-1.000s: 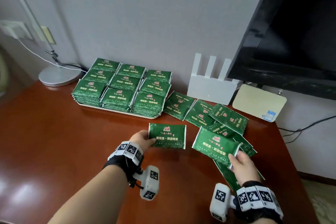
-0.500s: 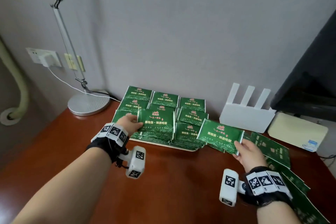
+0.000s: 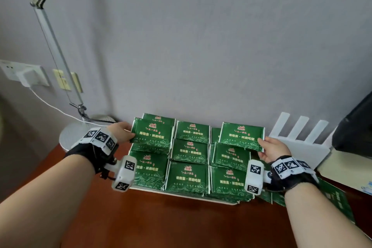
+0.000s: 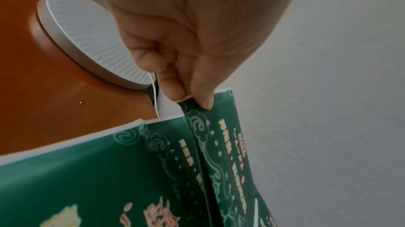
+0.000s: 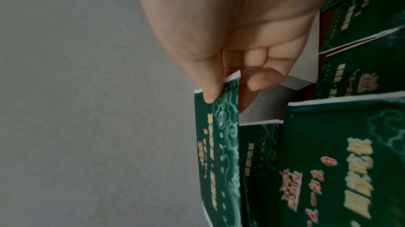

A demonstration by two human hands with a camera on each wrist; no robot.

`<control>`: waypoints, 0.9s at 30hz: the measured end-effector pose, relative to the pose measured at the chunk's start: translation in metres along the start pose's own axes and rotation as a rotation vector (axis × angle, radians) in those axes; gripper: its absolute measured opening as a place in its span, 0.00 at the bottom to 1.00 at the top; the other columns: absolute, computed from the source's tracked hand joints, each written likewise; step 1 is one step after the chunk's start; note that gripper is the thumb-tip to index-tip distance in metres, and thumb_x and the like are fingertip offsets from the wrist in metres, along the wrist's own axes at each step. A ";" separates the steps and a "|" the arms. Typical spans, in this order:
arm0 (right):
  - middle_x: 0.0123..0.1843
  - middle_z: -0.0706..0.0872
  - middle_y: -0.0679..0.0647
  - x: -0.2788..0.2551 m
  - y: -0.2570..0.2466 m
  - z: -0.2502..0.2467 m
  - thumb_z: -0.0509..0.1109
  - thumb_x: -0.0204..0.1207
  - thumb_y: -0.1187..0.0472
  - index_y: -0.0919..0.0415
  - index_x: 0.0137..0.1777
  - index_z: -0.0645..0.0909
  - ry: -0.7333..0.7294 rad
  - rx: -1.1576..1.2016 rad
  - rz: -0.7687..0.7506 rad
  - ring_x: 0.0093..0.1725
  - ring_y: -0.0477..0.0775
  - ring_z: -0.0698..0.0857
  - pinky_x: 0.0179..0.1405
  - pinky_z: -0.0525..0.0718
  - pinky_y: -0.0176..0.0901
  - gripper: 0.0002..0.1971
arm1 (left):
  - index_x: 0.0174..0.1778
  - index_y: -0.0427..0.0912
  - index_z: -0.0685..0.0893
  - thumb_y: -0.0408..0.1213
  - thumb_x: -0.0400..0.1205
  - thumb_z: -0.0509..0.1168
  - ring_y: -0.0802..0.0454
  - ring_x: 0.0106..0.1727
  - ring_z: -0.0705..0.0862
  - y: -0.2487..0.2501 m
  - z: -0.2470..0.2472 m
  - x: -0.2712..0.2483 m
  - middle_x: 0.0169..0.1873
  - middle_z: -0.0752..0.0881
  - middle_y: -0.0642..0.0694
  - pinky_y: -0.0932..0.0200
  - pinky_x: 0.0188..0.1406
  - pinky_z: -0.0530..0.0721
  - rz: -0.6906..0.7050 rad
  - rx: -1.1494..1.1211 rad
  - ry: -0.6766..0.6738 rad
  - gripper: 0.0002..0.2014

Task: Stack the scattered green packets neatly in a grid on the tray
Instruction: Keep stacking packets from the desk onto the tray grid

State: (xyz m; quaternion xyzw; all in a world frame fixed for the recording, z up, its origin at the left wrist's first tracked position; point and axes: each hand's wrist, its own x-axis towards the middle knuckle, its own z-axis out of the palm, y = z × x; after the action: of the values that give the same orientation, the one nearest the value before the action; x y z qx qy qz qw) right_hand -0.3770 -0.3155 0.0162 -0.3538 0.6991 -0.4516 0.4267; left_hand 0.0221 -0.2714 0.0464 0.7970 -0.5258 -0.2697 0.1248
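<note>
A white tray (image 3: 181,195) against the wall carries a three-by-three grid of stacked green packets (image 3: 189,177). My left hand (image 3: 122,133) pinches one green packet (image 3: 153,137) by its left edge, held over the tray's left column near the back. The left wrist view shows thumb and fingers clamped on that packet's corner (image 4: 219,126). My right hand (image 3: 269,150) pinches a second packet (image 3: 241,136) by its right edge above the tray's right column. In the right wrist view that packet (image 5: 219,144) hangs from thumb and fingers above the stacks.
A lamp's round base (image 3: 80,133) stands left of the tray, its pole rising along the wall. A white router (image 3: 298,143) and a dark screen (image 3: 354,127) sit to the right. Loose green packets (image 3: 334,201) lie on the brown table at my right wrist.
Both hands lifted a packet each off the table and carried them back over the tray. The left packet now hovers over the left column, the right packet over the right column.
</note>
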 end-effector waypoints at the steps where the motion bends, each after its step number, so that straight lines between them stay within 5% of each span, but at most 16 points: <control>1: 0.45 0.82 0.55 0.010 0.000 0.006 0.66 0.79 0.63 0.65 0.65 0.78 0.007 -0.030 0.020 0.31 0.52 0.77 0.33 0.76 0.39 0.15 | 0.63 0.39 0.81 0.36 0.81 0.63 0.45 0.60 0.82 -0.002 0.002 0.007 0.59 0.84 0.41 0.60 0.57 0.76 0.001 0.003 -0.009 0.15; 5: 0.35 0.82 0.53 0.039 0.004 0.023 0.65 0.79 0.61 0.61 0.61 0.82 0.000 -0.201 0.048 0.26 0.50 0.74 0.25 0.73 0.37 0.12 | 0.61 0.36 0.82 0.34 0.81 0.64 0.48 0.50 0.84 -0.012 0.015 0.028 0.51 0.86 0.42 0.60 0.48 0.79 -0.009 -0.033 -0.070 0.14; 7: 0.36 0.82 0.55 0.047 0.004 0.027 0.65 0.80 0.60 0.61 0.62 0.82 0.000 -0.308 0.030 0.26 0.50 0.73 0.20 0.74 0.34 0.13 | 0.55 0.34 0.83 0.32 0.79 0.66 0.53 0.36 0.82 -0.020 0.022 0.040 0.39 0.85 0.47 0.62 0.36 0.79 -0.010 -0.124 -0.087 0.10; 10: 0.36 0.81 0.53 0.049 0.002 0.032 0.64 0.80 0.59 0.61 0.63 0.81 0.001 -0.397 0.001 0.25 0.48 0.72 0.10 0.67 0.24 0.14 | 0.43 0.41 0.82 0.34 0.78 0.68 0.56 0.32 0.81 -0.028 0.026 0.047 0.32 0.83 0.50 0.65 0.26 0.74 -0.042 -0.157 -0.109 0.02; 15: 0.28 0.74 0.50 0.039 -0.005 0.036 0.65 0.80 0.62 0.64 0.65 0.79 0.005 -0.374 -0.022 0.26 0.46 0.73 0.13 0.70 0.27 0.15 | 0.38 0.44 0.78 0.33 0.77 0.68 0.55 0.32 0.80 -0.028 0.031 0.048 0.34 0.82 0.48 0.65 0.30 0.79 -0.048 -0.186 -0.128 0.05; 19: 0.28 0.75 0.50 0.043 -0.002 0.037 0.66 0.80 0.60 0.61 0.66 0.78 0.017 -0.378 -0.001 0.29 0.48 0.75 0.25 0.69 0.38 0.16 | 0.37 0.47 0.75 0.33 0.77 0.68 0.56 0.33 0.80 -0.028 0.033 0.046 0.36 0.81 0.48 0.68 0.27 0.76 -0.042 -0.175 -0.118 0.08; 27: 0.28 0.73 0.47 0.056 0.009 0.038 0.68 0.78 0.60 0.62 0.64 0.80 0.013 -0.468 -0.028 0.28 0.46 0.71 0.30 0.71 0.37 0.16 | 0.38 0.44 0.77 0.34 0.77 0.69 0.54 0.35 0.81 -0.028 0.034 0.048 0.37 0.83 0.45 0.64 0.35 0.82 -0.067 -0.195 -0.121 0.07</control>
State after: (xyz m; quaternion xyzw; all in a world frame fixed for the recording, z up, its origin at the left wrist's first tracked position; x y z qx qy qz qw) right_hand -0.3647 -0.3738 -0.0167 -0.4500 0.7825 -0.2854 0.3221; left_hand 0.0392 -0.3003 -0.0096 0.7804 -0.4769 -0.3712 0.1604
